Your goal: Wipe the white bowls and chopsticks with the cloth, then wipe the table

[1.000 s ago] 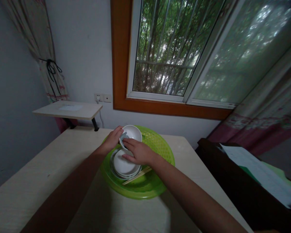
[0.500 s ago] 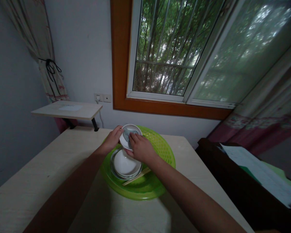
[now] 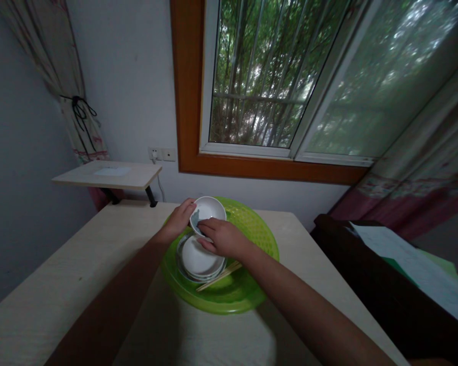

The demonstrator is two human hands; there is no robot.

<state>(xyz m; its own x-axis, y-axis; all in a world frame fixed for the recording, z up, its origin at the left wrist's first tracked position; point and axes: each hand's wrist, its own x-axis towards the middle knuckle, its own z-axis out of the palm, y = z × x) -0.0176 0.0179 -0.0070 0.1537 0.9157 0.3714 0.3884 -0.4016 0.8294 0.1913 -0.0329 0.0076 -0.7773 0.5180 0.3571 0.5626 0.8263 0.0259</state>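
Arms reach in from the bottom edge to a green basin (image 3: 248,290) on the table (image 3: 61,274). Near side of the basin: chopsticks (image 3: 219,276) lie against a stack of plates (image 3: 198,256), white, shallow, a grey rim showing underneath.

Just past the stack, the R hand (image 3: 223,238) has shifted vs. half a sec ago — then its fingers were up inside the bowl (image 3: 209,209) with the cloth (image 3: 196,217); now the hand sits lower, over the bowl's near rim and the far edge of the plates, fingers curled onto the cloth. Only a grey-blue scrap of cloth shows at the bowl's left inner wall. Reads as a wiping stroke dragged back out of the bowl, so the inside looks mostly done.

L hand (image 3: 181,217) grips the bowl's left rim, thumb over the edge — closed on it, bowl tilted toward the camera and held above the basin's far half. Bowl: small, white, glossy, inside bare apart from the cloth.

Beyond: a small shelf (image 3: 107,174), wall socket (image 3: 162,153), window (image 3: 275,86), curtains.
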